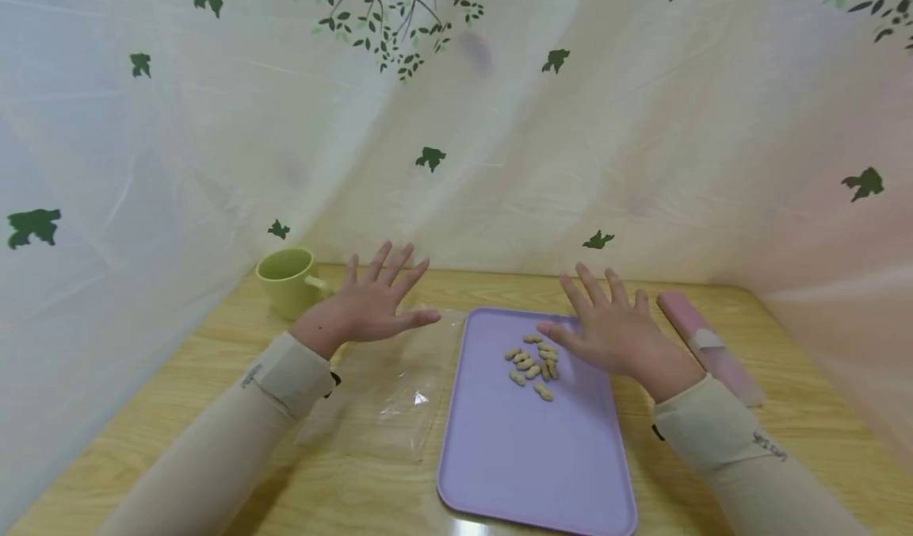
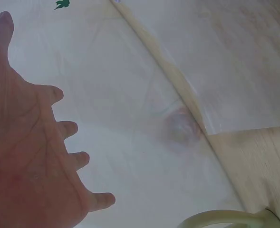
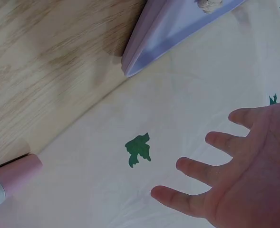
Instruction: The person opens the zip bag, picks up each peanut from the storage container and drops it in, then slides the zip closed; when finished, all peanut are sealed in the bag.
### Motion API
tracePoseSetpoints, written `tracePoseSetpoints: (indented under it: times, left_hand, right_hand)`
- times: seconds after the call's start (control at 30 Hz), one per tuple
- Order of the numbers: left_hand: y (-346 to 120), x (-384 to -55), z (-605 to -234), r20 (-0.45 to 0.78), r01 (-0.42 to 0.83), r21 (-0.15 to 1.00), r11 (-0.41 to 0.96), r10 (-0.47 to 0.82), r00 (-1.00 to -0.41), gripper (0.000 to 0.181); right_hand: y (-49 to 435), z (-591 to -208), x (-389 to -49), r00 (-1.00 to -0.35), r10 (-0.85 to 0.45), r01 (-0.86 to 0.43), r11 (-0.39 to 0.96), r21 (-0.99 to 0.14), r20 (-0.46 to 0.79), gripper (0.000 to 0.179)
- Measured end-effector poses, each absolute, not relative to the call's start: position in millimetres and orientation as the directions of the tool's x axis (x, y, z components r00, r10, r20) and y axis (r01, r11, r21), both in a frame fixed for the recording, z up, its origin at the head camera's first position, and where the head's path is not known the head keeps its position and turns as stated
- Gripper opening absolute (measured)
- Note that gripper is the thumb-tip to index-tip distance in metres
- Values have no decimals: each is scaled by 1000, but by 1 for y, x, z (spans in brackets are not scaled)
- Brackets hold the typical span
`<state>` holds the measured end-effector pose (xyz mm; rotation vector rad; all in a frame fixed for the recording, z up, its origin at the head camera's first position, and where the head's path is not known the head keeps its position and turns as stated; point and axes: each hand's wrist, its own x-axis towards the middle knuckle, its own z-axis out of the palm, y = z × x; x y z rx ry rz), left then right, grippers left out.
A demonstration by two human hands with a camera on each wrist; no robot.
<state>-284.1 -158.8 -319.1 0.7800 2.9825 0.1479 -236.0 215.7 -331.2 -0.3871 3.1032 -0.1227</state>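
Note:
Both hands are held up with fingers spread and nothing in them. In the head view the left hand (image 1: 367, 306) hovers over a clear plastic bag (image 1: 385, 409) lying flat on the table, just right of a green mug (image 1: 288, 282). My right hand (image 1: 616, 330) overlaps the upper right edge of a lilac tray (image 1: 528, 457) in this view. Several unshelled peanuts (image 1: 531, 364) lie in a loose cluster on the tray's upper half. The left wrist view shows the open palm (image 2: 30, 142) and the mug's handle (image 2: 220, 217); the right wrist view shows the right palm (image 3: 258, 175).
A pink, long, flat case (image 1: 713, 354) with a pale band lies on the wooden table (image 1: 171, 393), right of the tray. White sheeting (image 1: 499, 203) printed with green leaves hangs behind the table and along its sides.

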Motion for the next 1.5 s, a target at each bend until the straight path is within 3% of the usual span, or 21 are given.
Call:
tracePoseSetpoints:
  times: [0.17, 0.33, 0.53, 0.7, 0.93, 1.23, 1.5]
  left_hand:
    - [-157, -297, -324, -18, 517, 85, 852, 520, -854, 91]
    - [-155, -314, -328, -58, 590, 83, 803, 595, -801, 79]
    - [-146, -336, -337, -148, 671, 89, 736, 676, -722, 49]
    - [-136, -348, -347, -175, 698, 111, 708, 705, -687, 44]
    - [-126, -348, -352, -192, 683, 154, 714, 700, -688, 37]
    - [-125, -344, -352, -114, 693, 152, 705, 709, -696, 28]
    - [-119, -342, -361, -58, 638, 105, 763, 645, -762, 22]
  right_hand:
    - [213, -329, -236, -951, -300, -304, 951, -57, 72, 94]
    - [203, -326, -240, -909, -388, -397, 917, -36, 154, 81]
    - [184, -321, -246, -889, -429, -443, 894, -64, 162, 77]
    - [173, -318, -245, -894, -431, -444, 890, -107, 124, 75]
    - [166, -320, -244, -891, -438, -451, 884, -126, 115, 73]
    - [163, -322, -245, -894, -437, -447, 880, -160, 94, 72]
    - [159, -325, -244, -893, -441, -450, 877, -168, 87, 71]
